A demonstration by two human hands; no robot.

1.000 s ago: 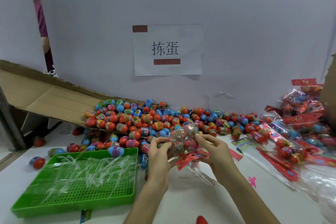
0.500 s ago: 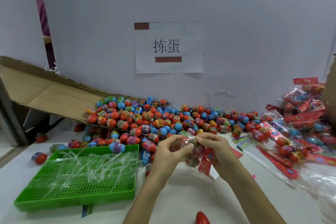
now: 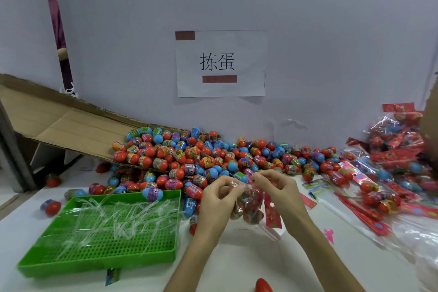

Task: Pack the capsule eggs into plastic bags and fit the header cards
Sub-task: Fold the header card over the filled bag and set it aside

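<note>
A clear plastic bag [image 3: 247, 206] with capsule eggs inside hangs between my hands above the white table. My left hand [image 3: 218, 199] pinches the bag's top edge on the left. My right hand [image 3: 278, 191] pinches the top on the right, and a red header card [image 3: 272, 214] hangs down beside the bag under that hand. Behind my hands a big heap of red, blue and purple capsule eggs [image 3: 208, 156] spreads along the wall.
A green perforated tray [image 3: 99, 256] with several clear strips lies at the left. A cardboard chute [image 3: 59, 125] slopes down into the heap. Finished packs [image 3: 388, 173] and red header cards [image 3: 369, 216] pile up at the right. One red egg [image 3: 263, 285] lies near the front edge.
The bag has swung from lying across my hands to hanging upright, with the header card now pointing down. Both hands have moved up to the bag's top edge and closer together.
</note>
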